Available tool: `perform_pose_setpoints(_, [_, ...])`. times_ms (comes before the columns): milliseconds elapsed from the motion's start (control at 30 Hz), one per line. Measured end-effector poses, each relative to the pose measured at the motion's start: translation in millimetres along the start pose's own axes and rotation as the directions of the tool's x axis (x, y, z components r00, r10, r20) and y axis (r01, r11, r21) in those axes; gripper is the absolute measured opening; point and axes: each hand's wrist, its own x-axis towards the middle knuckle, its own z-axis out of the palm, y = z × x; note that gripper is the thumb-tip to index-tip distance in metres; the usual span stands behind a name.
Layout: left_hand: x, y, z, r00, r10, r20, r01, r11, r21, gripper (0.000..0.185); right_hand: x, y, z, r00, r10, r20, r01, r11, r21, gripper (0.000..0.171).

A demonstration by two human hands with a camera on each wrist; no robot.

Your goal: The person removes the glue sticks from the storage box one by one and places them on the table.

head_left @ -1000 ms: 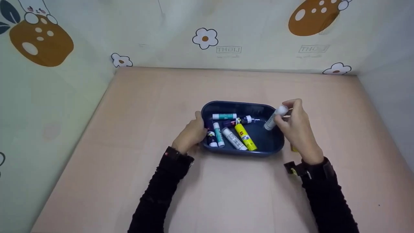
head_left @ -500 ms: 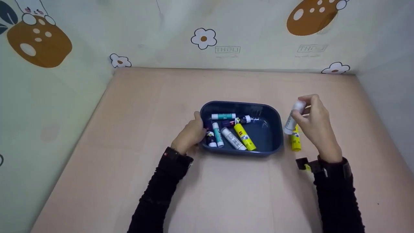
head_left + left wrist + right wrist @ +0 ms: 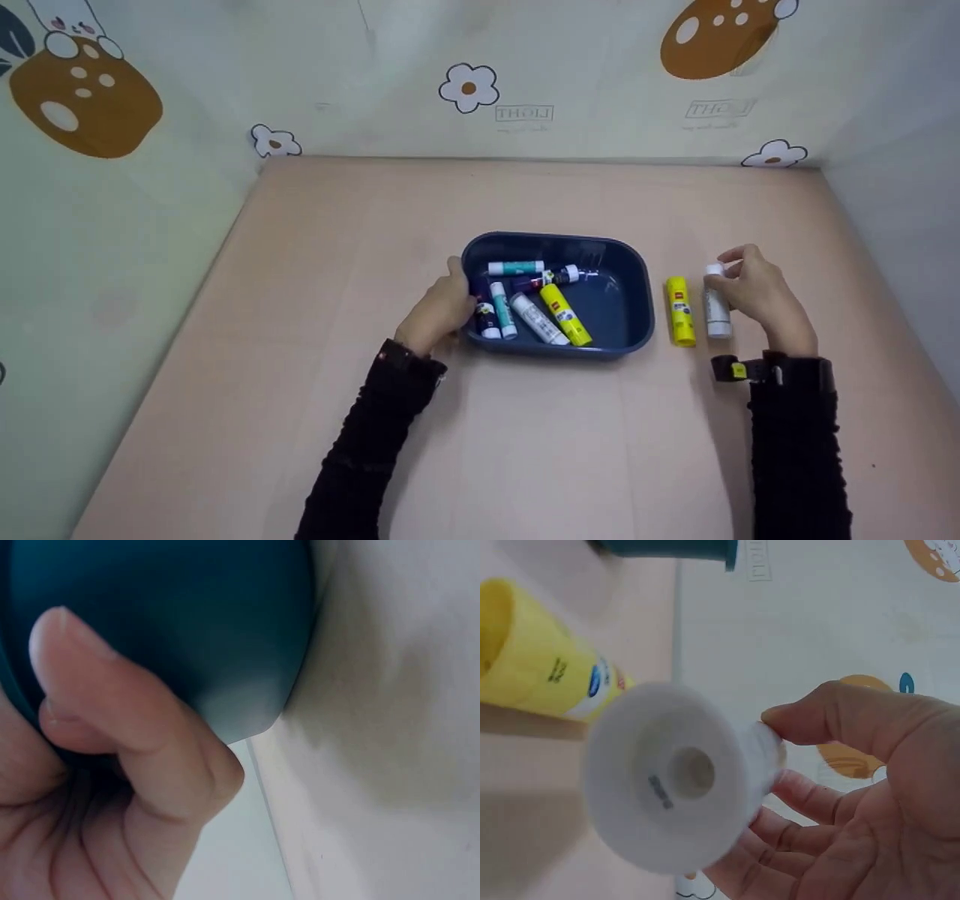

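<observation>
My left hand (image 3: 439, 307) grips the left end of a dark blue tray (image 3: 619, 307); the left wrist view shows its fingers curled at the tray wall (image 3: 217, 630). Out to the right, my right hand (image 3: 765, 292) pinches the capped far end of a white glue stick (image 3: 718, 313) between thumb and fingers. In the right wrist view the round base (image 3: 656, 787) of that stick faces the camera. Whether it touches the table cannot be told. Just left of it, a yellow glue stick (image 3: 681, 311) lies roughly parallel on the table.
Inside the tray lie several glue sticks: a white one (image 3: 538, 319), a yellow one (image 3: 566, 315), teal-and-white ones (image 3: 516, 268) and dark purple ones (image 3: 536, 282). The wooden table (image 3: 360, 225) meets a patterned wall covering (image 3: 375, 90) at the back and sides.
My right hand has carried the white glue stick from over the tray's right end, past the yellow stick, to its right side, and lowered it. The left hand stays at the tray.
</observation>
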Motion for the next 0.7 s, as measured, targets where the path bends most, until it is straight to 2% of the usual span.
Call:
perform_pose_setpoints(167, [0.0,-1.1,0.0,1.0,-0.006,-0.003,0.006,1.0,-0.006,0.059,10,11,6,0.993,0.071,0.094,-0.07,0.997,-0.017,0.059])
perform_pose_setpoints(300, [-0.3,-1.1,0.0,1.0,-0.002,-0.009,0.001,1.0,-0.007,0.057,16,16,11,0.986,0.098,0.132,-0.092,0.995,-0.045,0.057])
perform_pose_setpoints(400, [-0.6,-0.9,-0.1,1.0,0.003,-0.009,-0.003,1.0,-0.01,0.058,17,18,13,0.986,0.102,0.13,-0.094,0.993,-0.071,0.054])
perform_pose_setpoints(600, [-0.2,-1.5,0.7,0.999,0.042,-0.027,-0.041,0.998,0.048,0.05,19,19,16,0.991,0.07,0.11,-0.062,0.995,-0.076,0.052])
perform_pose_setpoints(700, [0.1,-0.8,0.8,0.999,0.036,-0.031,-0.034,0.998,0.047,0.048,20,19,16,0.993,0.053,0.101,-0.045,0.996,-0.083,0.051])
